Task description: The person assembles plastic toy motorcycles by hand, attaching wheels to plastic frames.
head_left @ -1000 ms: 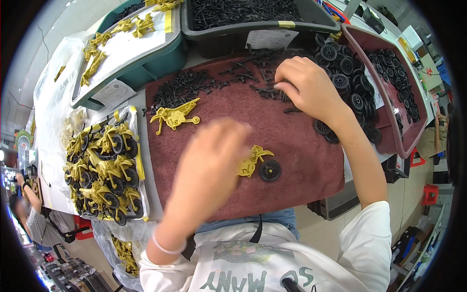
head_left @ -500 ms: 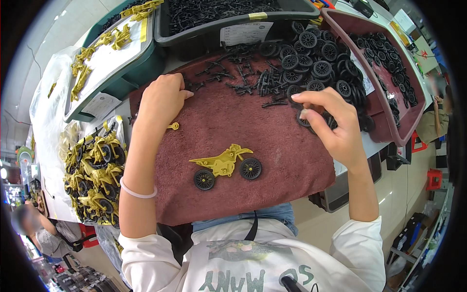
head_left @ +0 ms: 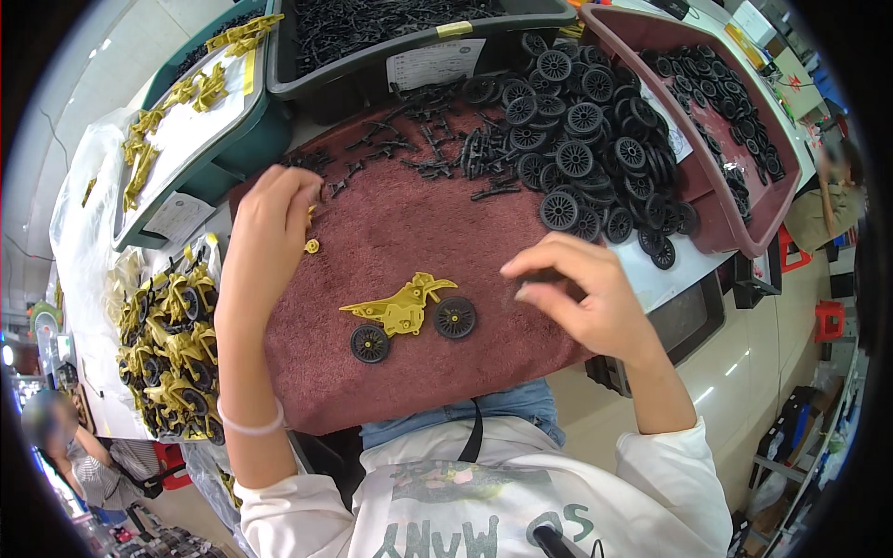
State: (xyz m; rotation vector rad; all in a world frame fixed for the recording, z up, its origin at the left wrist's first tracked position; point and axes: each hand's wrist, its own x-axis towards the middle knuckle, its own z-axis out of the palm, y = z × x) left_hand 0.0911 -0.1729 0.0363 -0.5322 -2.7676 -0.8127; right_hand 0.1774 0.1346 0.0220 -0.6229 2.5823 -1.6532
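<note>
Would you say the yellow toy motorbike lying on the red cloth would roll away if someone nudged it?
Probably not: the yellow toy motorbike lies flat on its side, both black wheels flat against the fuzzy red cloth, so it would likely drag. It looks like thin, light, stiff plastic.

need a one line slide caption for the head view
Yellow toy motorbike on a maroon cloth, left hand by a small yellow part, right hand near black wheels.

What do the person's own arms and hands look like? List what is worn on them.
Both forearms are bare. The left hand has a thin, pale band around the wrist. The right hand shows no ring, watch or glove. White short sleeves of a printed T-shirt cover the upper arms.
</note>
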